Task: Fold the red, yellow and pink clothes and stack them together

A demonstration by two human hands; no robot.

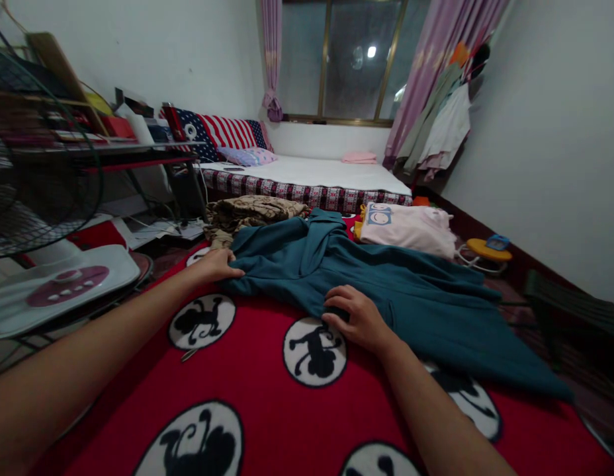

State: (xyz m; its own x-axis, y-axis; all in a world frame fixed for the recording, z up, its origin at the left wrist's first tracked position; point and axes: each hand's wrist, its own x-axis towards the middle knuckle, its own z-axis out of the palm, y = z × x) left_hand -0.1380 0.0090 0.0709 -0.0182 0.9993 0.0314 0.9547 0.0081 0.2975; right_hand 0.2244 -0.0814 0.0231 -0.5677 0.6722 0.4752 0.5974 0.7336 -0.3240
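A long teal garment (pixel 426 291) with a collar-like fold lies spread sideways over a red blanket (pixel 267 410) with black-and-white monkey circles. At its left end, my left hand (pixel 216 266) pinches the cloth between thumb and fingers. My right hand (pixel 357 318) rests at the near edge around the middle, its fingers curled over the cloth there. The garment's right part reaches to the blanket's right side and is not held. Whether it is a coat or a dress I cannot tell.
Behind the garment lie a brown patterned cloth pile (pixel 255 211) and a folded pale pink garment (pixel 406 225). A fan (pixel 34 152) and a white plastic seat (pixel 63 284) stand at left. A yellow stool (pixel 488 250) is at right. A bed (pixel 311 172) stands below the window.
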